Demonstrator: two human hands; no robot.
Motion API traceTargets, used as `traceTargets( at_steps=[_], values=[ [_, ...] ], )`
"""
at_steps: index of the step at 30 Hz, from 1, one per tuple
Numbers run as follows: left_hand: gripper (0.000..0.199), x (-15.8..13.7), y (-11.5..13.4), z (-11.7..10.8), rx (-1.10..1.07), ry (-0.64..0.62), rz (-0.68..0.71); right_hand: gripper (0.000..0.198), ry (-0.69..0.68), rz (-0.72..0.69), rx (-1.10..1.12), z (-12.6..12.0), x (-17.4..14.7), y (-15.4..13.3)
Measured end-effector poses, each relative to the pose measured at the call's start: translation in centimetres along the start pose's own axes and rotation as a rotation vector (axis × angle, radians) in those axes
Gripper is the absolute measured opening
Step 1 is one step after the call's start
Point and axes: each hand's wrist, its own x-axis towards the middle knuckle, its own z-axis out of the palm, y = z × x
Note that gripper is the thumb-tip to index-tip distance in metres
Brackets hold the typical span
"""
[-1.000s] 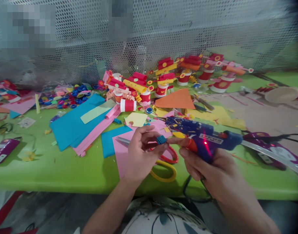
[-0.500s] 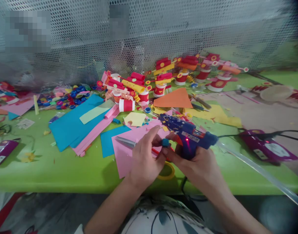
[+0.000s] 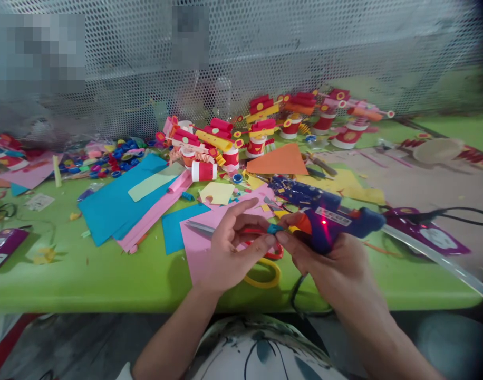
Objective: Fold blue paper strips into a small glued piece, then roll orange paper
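A dark blue glue gun [image 3: 332, 224] with a lit red light and an orange trigger rests in my right hand [image 3: 340, 264], its nozzle pointing to the upper left. A long clear glue stick [image 3: 435, 253] sticks out of its back end. My left hand [image 3: 237, 248] pinches a small blue paper roll [image 3: 273, 228], and the thumb and finger of my right hand touch it too. Beneath my hands lie scissors with yellow handles [image 3: 265, 274], scissors with red handles [image 3: 275, 252] and pink paper [image 3: 194, 253].
Several red-and-white paper cup figures [image 3: 257, 145] stand along the mesh partition. Blue sheets [image 3: 107, 211], an orange sheet [image 3: 279, 160] and yellow paper [image 3: 352, 184] lie about the green table [image 3: 118, 285]. Colourful bottle caps [image 3: 110, 158] are heaped at the back left. A purple device [image 3: 431, 232] sits on the right.
The glue gun has moved right and slightly toward me, in my right hand. The blue roll has shifted slightly right and turned between my fingers. More of the red scissor handles shows.
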Motion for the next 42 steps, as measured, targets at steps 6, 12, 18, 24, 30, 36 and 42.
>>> traceTargets(
  at_steps=[6,12,18,24,30,36,42],
  values=[
    [0.045,0.2,-0.2,-0.1,0.007,0.061,-0.001,0.034,-0.007,0.020,0.012,0.0,-0.2,0.0],
    [0.051,-0.1,-0.3,0.1,0.031,0.015,0.055,0.027,0.009,0.037,0.036,0.3,-0.2,-0.6],
    [0.045,0.0,-0.2,0.1,0.024,0.020,0.056,0.027,-0.023,0.047,0.044,0.5,-0.2,-0.4],
    [0.041,-0.2,-0.4,0.3,0.162,0.078,0.099,0.026,-0.015,-0.028,0.086,0.9,0.0,0.7],
    [0.049,-0.4,-1.2,0.3,0.290,0.087,0.248,0.020,-0.041,-0.018,0.071,0.7,-0.1,0.2],
    [0.050,-0.3,-1.1,0.2,0.306,0.123,0.213,0.027,-0.048,0.057,0.086,0.6,-0.6,-0.7],
    [0.045,-0.2,-0.6,0.2,0.221,0.100,0.138,0.033,-0.045,0.118,0.172,0.7,-0.4,-0.5]
  ],
)
